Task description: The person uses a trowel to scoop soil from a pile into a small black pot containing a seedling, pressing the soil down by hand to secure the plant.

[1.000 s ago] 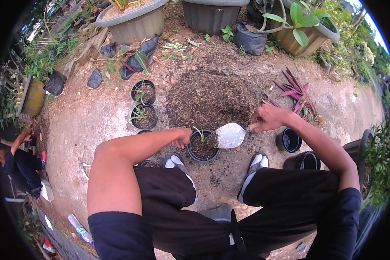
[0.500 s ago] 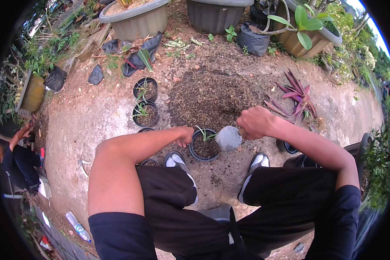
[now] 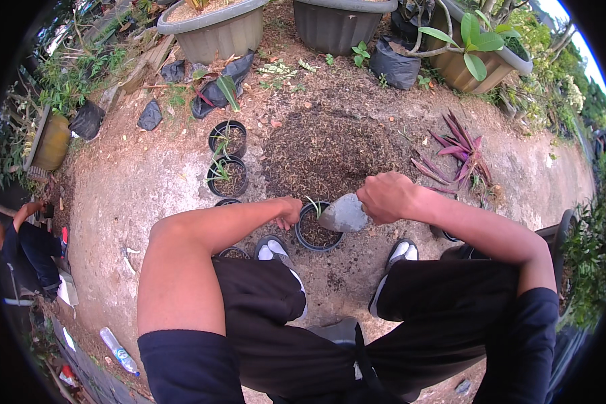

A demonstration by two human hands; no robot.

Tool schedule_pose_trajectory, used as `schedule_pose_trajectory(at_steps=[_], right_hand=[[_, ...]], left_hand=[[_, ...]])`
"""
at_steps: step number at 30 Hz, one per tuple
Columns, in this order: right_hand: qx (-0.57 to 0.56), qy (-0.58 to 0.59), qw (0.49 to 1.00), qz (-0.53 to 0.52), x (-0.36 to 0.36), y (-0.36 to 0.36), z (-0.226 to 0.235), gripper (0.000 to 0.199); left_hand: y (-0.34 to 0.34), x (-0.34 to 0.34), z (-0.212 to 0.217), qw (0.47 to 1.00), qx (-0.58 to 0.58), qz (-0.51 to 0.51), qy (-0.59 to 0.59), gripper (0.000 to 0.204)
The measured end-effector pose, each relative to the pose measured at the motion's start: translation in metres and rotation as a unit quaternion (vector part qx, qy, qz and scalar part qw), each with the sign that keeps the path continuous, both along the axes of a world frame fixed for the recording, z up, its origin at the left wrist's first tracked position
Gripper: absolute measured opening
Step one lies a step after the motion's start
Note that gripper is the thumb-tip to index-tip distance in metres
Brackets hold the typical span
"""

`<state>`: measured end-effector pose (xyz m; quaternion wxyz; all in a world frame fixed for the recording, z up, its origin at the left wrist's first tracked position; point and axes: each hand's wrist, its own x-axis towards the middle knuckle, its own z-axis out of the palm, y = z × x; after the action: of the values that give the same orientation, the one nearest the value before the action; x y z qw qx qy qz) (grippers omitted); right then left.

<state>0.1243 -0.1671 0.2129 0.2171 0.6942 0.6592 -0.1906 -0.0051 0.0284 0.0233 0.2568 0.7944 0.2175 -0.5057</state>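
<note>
Between my feet stands a small black plant pot [image 3: 320,248] holding soil and a thin-leaved green seedling [image 3: 314,203]. My left hand [image 3: 289,213] is closed at the pot's left rim, fingers curled against it. In my right hand [image 3: 386,197] is a trowel [image 3: 344,214]; its handle is hidden in my fist. The grey blade reaches over the right side of the pot and covers part of the soil inside. Just beyond the pot spreads a heap of dark, crumbly soil [image 3: 330,145].
Left of the heap stand potted seedlings [image 3: 227,176] in black pots. Purple-leaved plants [image 3: 463,153] lie at the right. Large planters [image 3: 343,27] line the far side. A plastic bottle [image 3: 120,351] lies at lower left; another person [image 3: 34,246] crouches at the left edge.
The trowel has moved left from beside the pot to over its right rim, its blade now tilted. My left hand has stayed at the rim.
</note>
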Motion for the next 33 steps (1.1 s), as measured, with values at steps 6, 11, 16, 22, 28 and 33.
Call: schedule_pose_trajectory(at_steps=[6,11,16,22,28,33], right_hand=[[-0.129,0.135,0.978,-0.096,0.061,-0.009,0.01,0.036],[-0.183,0.119,0.951,-0.22,0.132,-0.068,-0.023,0.052],[0.031,0.094,0.979,-0.18,0.129,-0.121,-0.099,0.051],[0.047,0.127,0.965,-0.223,0.106,-0.15,-0.18,0.045],[0.075,0.165,0.964,-0.194,0.109,-0.121,-0.214,0.041],[0.099,0.153,0.97,-0.159,0.105,-0.132,-0.224,0.041]], left_hand=[[-0.001,0.001,0.0,1.0,0.014,-0.013,0.016,0.023],[-0.003,0.002,0.005,1.0,0.003,-0.003,-0.011,0.021],[-0.001,0.002,0.002,1.0,0.021,-0.001,0.004,0.019],[-0.003,0.006,0.002,1.0,0.011,-0.008,-0.004,0.019],[-0.008,0.006,0.01,1.0,0.008,-0.012,-0.026,0.02],[-0.004,0.002,0.006,1.0,0.007,0.011,-0.017,0.019]])
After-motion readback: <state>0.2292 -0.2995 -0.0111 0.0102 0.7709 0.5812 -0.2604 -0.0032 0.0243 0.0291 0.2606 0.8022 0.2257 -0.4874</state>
